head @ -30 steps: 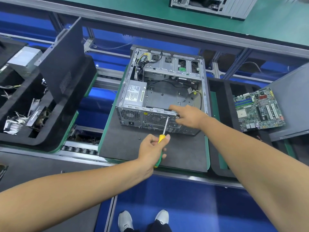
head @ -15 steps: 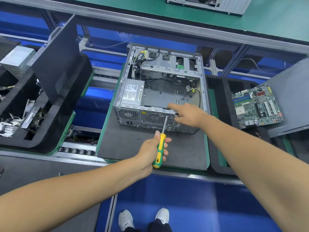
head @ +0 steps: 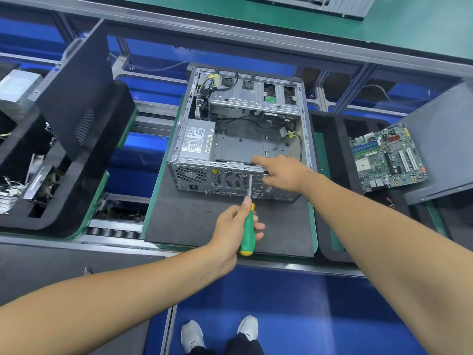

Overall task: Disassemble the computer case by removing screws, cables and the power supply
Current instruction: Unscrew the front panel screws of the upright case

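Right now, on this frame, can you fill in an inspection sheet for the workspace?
Surface: dark grey foam mat on a green-edged pallet, one small loose screw on it.
Job's things: open silver metal computer case; grey power supply inside; green and yellow screwdriver with its tip at the rear panel.
Clutter: green motherboard on the right tray; scrap parts in the left bin.
Hands: left hand grips the screwdriver; right hand rests on the case's rear edge.
Cables: bundled wires inside the case.
Surroundings: roller conveyor, blue floor.
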Available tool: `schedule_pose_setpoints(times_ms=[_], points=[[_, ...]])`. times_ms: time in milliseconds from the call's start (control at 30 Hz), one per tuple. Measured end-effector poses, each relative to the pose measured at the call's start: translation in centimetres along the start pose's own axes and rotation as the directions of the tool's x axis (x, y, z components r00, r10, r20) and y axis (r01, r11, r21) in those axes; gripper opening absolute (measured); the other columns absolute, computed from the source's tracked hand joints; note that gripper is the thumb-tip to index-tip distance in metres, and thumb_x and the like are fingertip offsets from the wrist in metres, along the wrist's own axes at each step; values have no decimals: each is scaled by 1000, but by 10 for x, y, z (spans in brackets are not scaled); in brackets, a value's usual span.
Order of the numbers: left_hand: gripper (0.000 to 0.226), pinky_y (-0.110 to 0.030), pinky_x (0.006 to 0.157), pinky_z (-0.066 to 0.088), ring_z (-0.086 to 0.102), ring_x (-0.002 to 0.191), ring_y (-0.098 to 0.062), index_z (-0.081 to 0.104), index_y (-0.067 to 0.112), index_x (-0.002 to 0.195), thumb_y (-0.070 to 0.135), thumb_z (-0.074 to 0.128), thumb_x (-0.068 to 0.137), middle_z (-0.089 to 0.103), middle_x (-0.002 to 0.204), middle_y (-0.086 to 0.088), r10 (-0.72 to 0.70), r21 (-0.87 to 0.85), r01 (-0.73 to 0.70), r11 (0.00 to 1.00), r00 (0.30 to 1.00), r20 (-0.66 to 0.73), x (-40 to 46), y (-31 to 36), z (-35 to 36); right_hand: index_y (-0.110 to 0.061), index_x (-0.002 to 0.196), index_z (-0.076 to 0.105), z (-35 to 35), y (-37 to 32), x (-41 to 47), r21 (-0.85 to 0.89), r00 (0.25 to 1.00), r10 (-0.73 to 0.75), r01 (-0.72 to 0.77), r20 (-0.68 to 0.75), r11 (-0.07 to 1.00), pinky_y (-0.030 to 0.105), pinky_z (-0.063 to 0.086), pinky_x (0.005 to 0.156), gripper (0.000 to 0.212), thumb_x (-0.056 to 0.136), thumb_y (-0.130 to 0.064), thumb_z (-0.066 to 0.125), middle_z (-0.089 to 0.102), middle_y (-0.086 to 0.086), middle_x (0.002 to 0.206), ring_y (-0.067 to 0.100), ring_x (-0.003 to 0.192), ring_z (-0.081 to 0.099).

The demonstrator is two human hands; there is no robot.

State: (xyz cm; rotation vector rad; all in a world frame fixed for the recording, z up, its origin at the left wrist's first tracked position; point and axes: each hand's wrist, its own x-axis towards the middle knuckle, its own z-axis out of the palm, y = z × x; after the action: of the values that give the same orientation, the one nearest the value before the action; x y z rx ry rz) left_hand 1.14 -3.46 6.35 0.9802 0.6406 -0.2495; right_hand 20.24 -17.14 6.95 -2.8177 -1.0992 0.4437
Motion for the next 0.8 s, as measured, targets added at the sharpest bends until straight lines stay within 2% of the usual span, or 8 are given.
schedule_pose_setpoints(times_ms=[167, 267, 467, 567, 667, 800], points=[[48, -29, 60, 61, 70, 65, -11, 69, 4, 105, 49, 51, 103, 67, 73, 0, -58, 55, 59, 997, 998, -14, -5, 1, 2, -42, 128, 34, 2, 1, 0, 3, 1000, 10, -10, -8, 1000, 28, 25, 48, 49, 85, -26, 53, 49, -4, 54, 9, 52, 48], [52, -25, 56, 56, 65, 60, -12, 71, 5, 101, 51, 46, 104, 63, 69, 0, -92, 68, 91, 993, 996, 3, -5, 5, -2, -42, 127, 34, 2, 2, 0, -1, 1000, 8, -8, -15, 1000, 28, 25, 48, 48, 85, -27, 52, 50, -4, 53, 9, 52, 48], [49, -22, 43, 39, 43, 50, -10, 69, 6, 103, 48, 44, 107, 53, 71, 1, -227, -128, 249, 960, 961, 160, -3, 11, -7, -40, 127, 35, 1, 0, -2, -13, 999, -2, 2, -35, 1000, 27, 24, 48, 47, 87, -25, 53, 48, -3, 52, 7, 50, 46], [34, -21, 40, 36, 42, 50, -10, 61, 10, 107, 43, 59, 101, 54, 75, -2, -240, -162, 267, 950, 956, 166, 0, 10, -6, -38, 127, 34, 0, -1, -2, -32, 999, -14, 13, -34, 999, 28, 24, 48, 45, 89, -24, 54, 48, -3, 54, 8, 51, 45], [42, -21, 40, 38, 49, 54, -10, 51, 15, 107, 32, 82, 85, 56, 81, -2, -177, -117, 187, 975, 980, 93, 1, 4, -3, -38, 124, 33, -1, -2, -3, -36, 1000, -12, 11, -27, 999, 29, 24, 49, 43, 89, -24, 54, 48, -3, 54, 10, 52, 46], [33, -22, 46, 47, 66, 64, -11, 56, 14, 90, 31, 84, 84, 63, 75, -1, -68, -55, 68, 996, 998, -2, 1, 0, -4, -38, 124, 34, -1, -3, -3, -38, 1000, -1, 1, -16, 999, 30, 25, 49, 43, 89, -25, 54, 48, -3, 54, 13, 52, 46]])
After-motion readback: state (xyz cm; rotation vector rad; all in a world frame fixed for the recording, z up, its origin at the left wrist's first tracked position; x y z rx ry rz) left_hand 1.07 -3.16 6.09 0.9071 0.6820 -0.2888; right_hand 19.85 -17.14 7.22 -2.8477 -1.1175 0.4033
